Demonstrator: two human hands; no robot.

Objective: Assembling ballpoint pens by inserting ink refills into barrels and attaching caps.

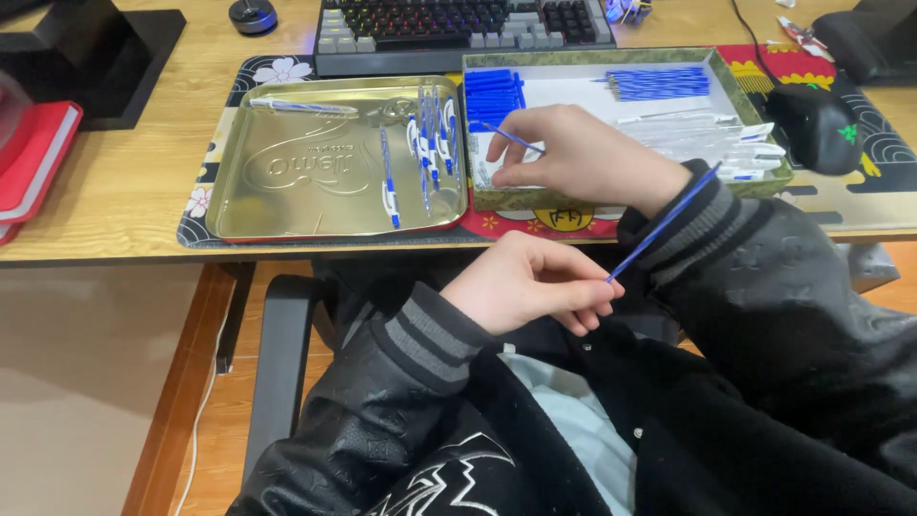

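Head view: a thin blue refill (659, 225) is pinched at its lower end by the left hand (525, 282), grip closed on it between thumb and fingertips, held over the lap just off the tabletop's (124, 182) front edge. It slants up and right across the dark jacket sleeve (764, 277) — probably kept clear of the work while the other hand picks. The right hand (573, 158) reaches into the shallow cardboard box (592, 57), fingers closed lightly on a second blue refill (516, 139) near the box's front left corner. Blue caps (492, 96) are stacked at the box's back left, loose refills (659, 82) along the back edge, clear barrels (707, 139) at the right side. Left of the box, touching it, lies a gold tin lid (287, 162) with assembled pens (430, 143) gathered toward its right edge; its left half is bare. A keyboard (458, 24) sits behind both, a mouse (817, 129) just right of the box — little room there.
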